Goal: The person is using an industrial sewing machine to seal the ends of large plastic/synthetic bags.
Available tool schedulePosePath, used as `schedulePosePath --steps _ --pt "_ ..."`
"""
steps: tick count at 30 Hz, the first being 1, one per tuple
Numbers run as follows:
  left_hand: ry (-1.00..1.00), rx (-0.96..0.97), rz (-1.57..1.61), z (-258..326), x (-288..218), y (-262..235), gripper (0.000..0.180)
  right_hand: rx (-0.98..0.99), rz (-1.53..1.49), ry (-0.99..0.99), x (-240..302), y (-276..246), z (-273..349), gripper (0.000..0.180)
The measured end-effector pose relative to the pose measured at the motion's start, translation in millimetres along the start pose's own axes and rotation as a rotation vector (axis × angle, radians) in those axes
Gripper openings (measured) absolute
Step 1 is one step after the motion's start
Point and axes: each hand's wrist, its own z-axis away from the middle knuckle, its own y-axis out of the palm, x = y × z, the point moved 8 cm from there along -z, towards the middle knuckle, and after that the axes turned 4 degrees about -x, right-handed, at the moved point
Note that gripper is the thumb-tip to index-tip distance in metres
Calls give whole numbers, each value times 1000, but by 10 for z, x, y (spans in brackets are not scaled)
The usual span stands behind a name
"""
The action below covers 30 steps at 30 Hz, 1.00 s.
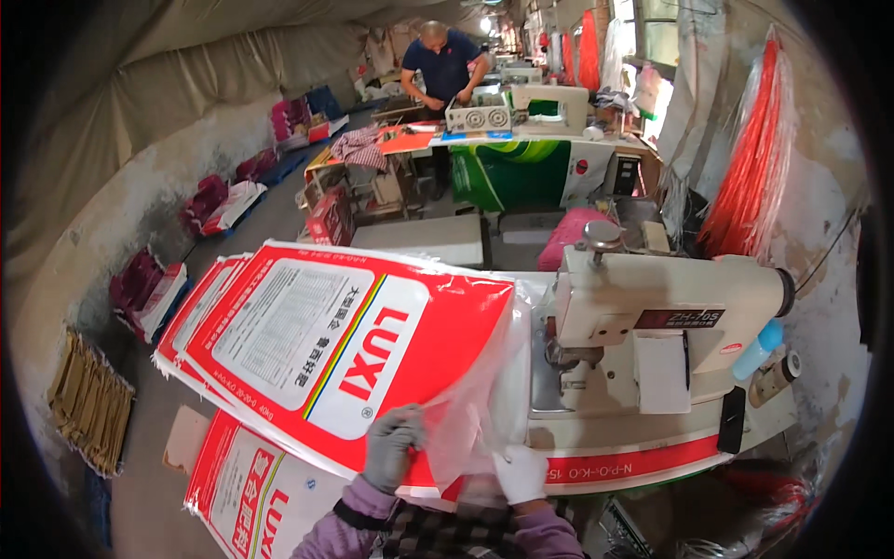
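Observation:
A large red and white printed sack (335, 349) with a clear plastic liner (484, 391) sticking out of its open end lies across the sewing table in front of me. My left hand (391, 445), in a grey glove, pinches the sack's near edge by the liner. In a white glove, my right hand (521, 470) grips the liner's lower corner close to the table's front edge. A cream industrial sewing machine (652, 307) stands just right of the sack's open end.
More red and white sacks (247, 489) lie stacked below left. A pile of flat brown sheets (88, 401) sits on the floor at far left. Another person (445, 65) works at a far table. Orange bundles (750, 158) hang at right.

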Motion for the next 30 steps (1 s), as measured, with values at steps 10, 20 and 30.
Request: schedulePosePath --steps 10,20,30 --pt "-327 -131 93 82 591 78 25 68 -854 167 857 178 -72 23" --pt "-515 70 -788 215 224 -127 29 331 -824 -305 835 248 203 21" --pt "-161 70 -956 221 -219 155 19 992 -1566 -52 907 553 135 29"
